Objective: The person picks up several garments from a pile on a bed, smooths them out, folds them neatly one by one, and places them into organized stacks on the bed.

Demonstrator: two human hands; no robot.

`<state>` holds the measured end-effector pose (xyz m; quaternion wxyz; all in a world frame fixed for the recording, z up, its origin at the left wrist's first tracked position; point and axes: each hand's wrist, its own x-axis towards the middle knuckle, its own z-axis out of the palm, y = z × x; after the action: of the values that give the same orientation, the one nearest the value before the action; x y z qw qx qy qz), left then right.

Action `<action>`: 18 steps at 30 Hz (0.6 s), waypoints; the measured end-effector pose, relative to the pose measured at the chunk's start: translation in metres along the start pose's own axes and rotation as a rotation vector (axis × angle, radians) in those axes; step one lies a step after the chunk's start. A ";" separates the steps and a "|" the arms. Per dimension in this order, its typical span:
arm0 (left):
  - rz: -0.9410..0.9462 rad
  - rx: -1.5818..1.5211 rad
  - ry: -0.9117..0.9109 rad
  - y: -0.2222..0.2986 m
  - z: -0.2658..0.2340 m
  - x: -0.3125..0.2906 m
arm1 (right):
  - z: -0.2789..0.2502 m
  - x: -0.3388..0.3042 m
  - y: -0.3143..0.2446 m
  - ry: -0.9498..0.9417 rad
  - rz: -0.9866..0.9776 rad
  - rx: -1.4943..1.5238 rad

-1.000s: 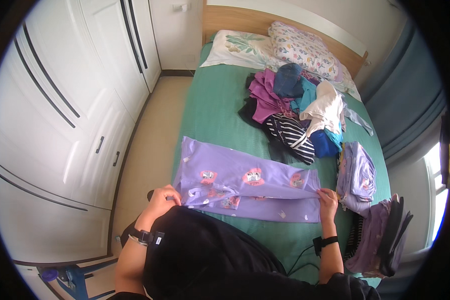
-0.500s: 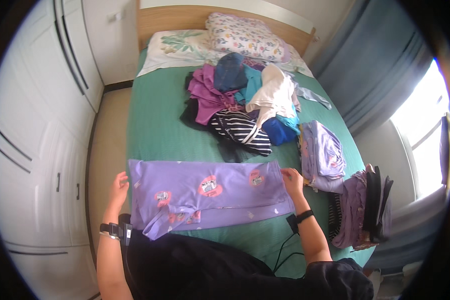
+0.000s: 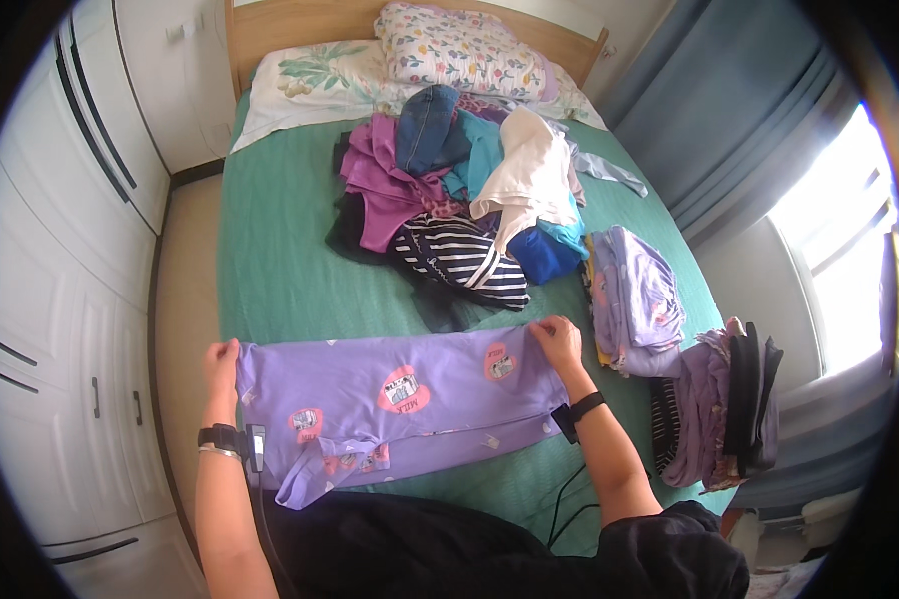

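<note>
A purple printed garment [image 3: 440, 369], folded into a wide strip with pink patches, lies on the green bed sheet in front of me. One narrow piece, perhaps a sleeve, is folded back over its near left part. My left hand [image 3: 223, 367] pinches its far left corner. At the far right corner, the fingers of my right hand [image 3: 557, 342] are closed on the fabric. Both wrists wear dark bands with small devices.
A loose heap of clothes [image 3: 449, 240] lies beyond the garment. Folded purple clothes [image 3: 636, 299] and a second folded stack [image 3: 714, 409] sit along the right edge. Pillows and a flowered quilt [image 3: 459, 50] are at the headboard. White cabinets [image 3: 60, 299] stand left; a black cable [image 3: 566, 499] runs near my right arm.
My left hand has moved from beside the garment onto its far left corner and closed there. My right hand has shifted to the far right corner. The view has shifted slightly.
</note>
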<state>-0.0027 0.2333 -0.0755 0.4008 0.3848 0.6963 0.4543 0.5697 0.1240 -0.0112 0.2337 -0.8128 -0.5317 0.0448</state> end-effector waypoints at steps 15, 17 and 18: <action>0.544 0.361 0.035 0.030 0.005 -0.068 | -0.012 -0.027 -0.018 0.138 -0.196 0.026; 0.777 0.397 -0.246 0.041 0.029 -0.105 | 0.004 -0.056 -0.064 -0.087 -0.306 0.187; 0.734 0.620 -0.375 0.051 0.050 -0.128 | 0.017 -0.071 -0.078 -0.175 -0.439 0.168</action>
<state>0.1002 0.1487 -0.0139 0.2000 0.7795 0.5333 0.2606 0.4679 0.0921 -0.0058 0.2574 -0.6488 -0.7081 0.1073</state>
